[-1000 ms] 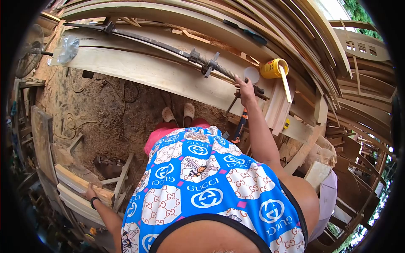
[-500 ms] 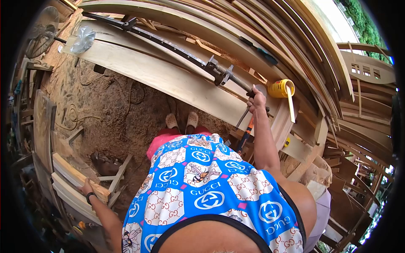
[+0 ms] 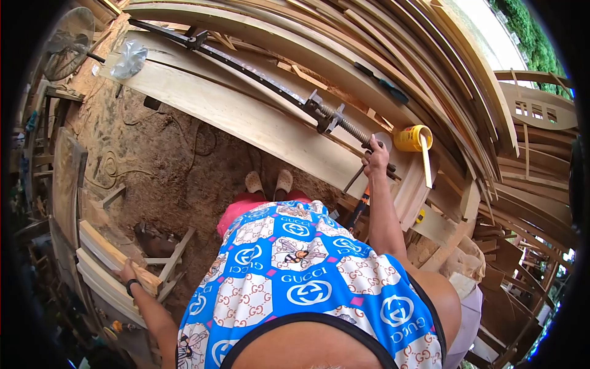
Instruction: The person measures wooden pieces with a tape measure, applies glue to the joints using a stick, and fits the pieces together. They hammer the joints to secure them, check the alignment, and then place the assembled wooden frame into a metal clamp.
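Note:
My right hand (image 3: 376, 158) is closed around the handle end of a long bar clamp (image 3: 264, 77). The clamp's threaded screw (image 3: 354, 131) runs from my fist to its jaw, and a thin cross rod (image 3: 355, 176) sticks out beside the hand. The clamp lies over pale planks (image 3: 239, 122). Just right of that hand, a yellow glue tub (image 3: 413, 138) lies tilted with a wooden stick (image 3: 426, 163) poking out. At lower left, my left hand (image 3: 128, 272) grips the edge of a wooden board (image 3: 117, 249) in a small stack; its fingers are partly hidden.
Long curved boards (image 3: 393, 55) are piled beyond the clamp, with a dark green-handled tool (image 3: 384, 84) on them. A clear plastic bag (image 3: 129, 59) sits at the planks' left end, near a fan (image 3: 69, 46). Sawdust and a cord (image 3: 110, 169) cover the floor.
The whole view has shifted slightly, so things appear a little further right and lower. My right hand stays on the clamp handle and my left hand stays at the boards.

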`<control>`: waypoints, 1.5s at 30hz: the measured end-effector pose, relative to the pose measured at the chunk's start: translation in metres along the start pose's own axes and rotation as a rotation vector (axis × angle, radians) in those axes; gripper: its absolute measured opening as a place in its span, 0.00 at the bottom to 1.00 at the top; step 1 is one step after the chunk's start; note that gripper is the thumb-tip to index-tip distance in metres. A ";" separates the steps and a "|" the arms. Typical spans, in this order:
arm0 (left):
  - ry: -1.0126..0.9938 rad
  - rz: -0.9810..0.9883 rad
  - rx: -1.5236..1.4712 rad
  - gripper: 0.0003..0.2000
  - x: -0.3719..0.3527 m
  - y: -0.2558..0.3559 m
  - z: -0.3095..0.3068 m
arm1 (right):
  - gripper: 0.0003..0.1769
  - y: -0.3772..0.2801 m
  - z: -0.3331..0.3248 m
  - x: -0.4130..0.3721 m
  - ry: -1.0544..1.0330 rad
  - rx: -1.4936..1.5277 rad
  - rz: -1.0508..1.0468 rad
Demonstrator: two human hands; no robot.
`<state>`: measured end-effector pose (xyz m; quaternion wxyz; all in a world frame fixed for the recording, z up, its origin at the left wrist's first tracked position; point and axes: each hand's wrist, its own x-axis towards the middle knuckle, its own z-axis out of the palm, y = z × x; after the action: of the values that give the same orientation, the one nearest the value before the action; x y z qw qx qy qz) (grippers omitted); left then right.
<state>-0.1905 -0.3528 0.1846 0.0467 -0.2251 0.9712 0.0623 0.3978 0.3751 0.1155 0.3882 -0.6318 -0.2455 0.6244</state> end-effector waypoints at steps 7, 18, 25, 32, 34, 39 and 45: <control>0.017 -0.023 0.010 0.60 0.007 -0.006 0.004 | 0.11 0.017 -0.005 0.001 -0.020 -0.039 -0.194; 0.023 -0.033 0.009 0.61 0.006 -0.004 0.006 | 0.10 -0.014 0.003 0.038 -0.041 -0.034 -0.211; 0.039 -0.039 0.054 0.62 0.009 -0.002 0.008 | 0.09 -0.022 0.004 0.059 -0.095 -0.038 -0.158; 0.047 -0.049 -0.005 0.61 0.006 -0.004 0.007 | 0.15 -0.019 0.001 0.075 -0.099 -0.121 -0.190; 0.014 -0.052 0.033 0.61 0.002 0.000 0.004 | 0.15 -0.019 0.003 0.067 -0.093 -0.091 -0.111; -0.003 -0.039 -0.105 0.62 0.011 -0.007 0.009 | 0.18 -0.015 0.011 0.060 -0.051 -0.116 -0.173; 0.043 0.072 -0.178 0.63 0.010 -0.008 0.008 | 0.38 0.003 -0.005 0.073 0.294 -0.731 -0.661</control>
<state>-0.1948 -0.3633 0.1747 0.0035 -0.1946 0.9701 0.1454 0.4095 0.4307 0.0688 0.3489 -0.6962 -0.5771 0.2462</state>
